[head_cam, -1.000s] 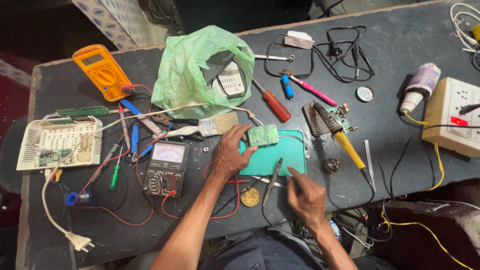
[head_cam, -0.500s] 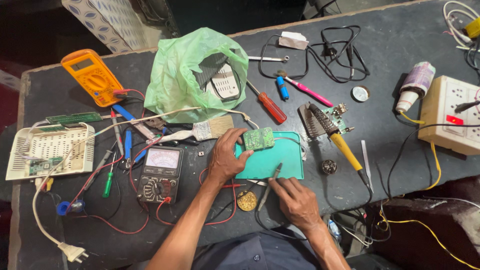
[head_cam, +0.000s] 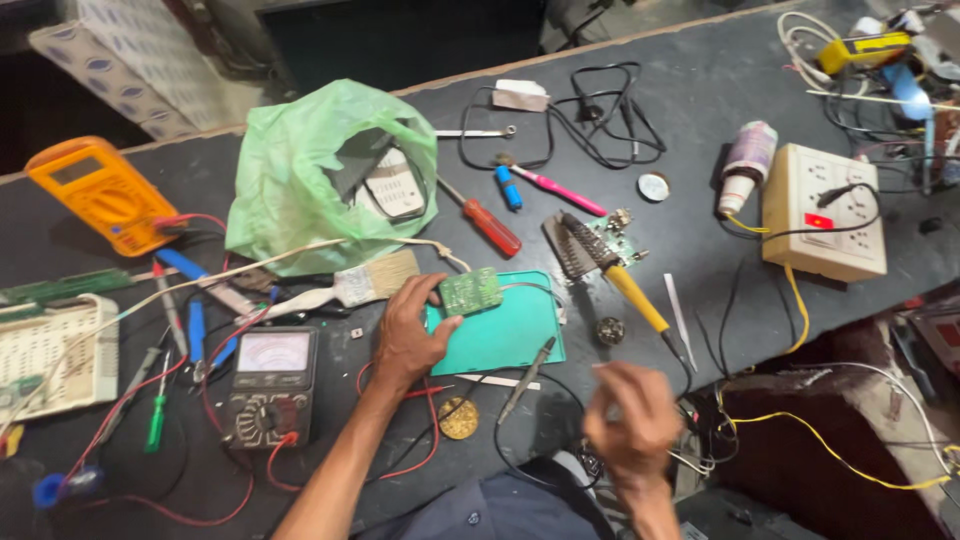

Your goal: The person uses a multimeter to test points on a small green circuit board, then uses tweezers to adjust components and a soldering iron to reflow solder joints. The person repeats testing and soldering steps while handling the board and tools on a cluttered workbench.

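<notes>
A small green circuit board [head_cam: 471, 291] is pinched by the left hand [head_cam: 408, 335] at the upper left corner of the teal mat [head_cam: 510, 335]. Below the mat, the blurred right hand [head_cam: 632, 420] is raised off the table [head_cam: 700, 90]; its grip cannot be told.

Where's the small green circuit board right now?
In the head view, the circuit board sits on the teal mat's upper-left corner, held by the left hand, just right of the paintbrush.
</notes>
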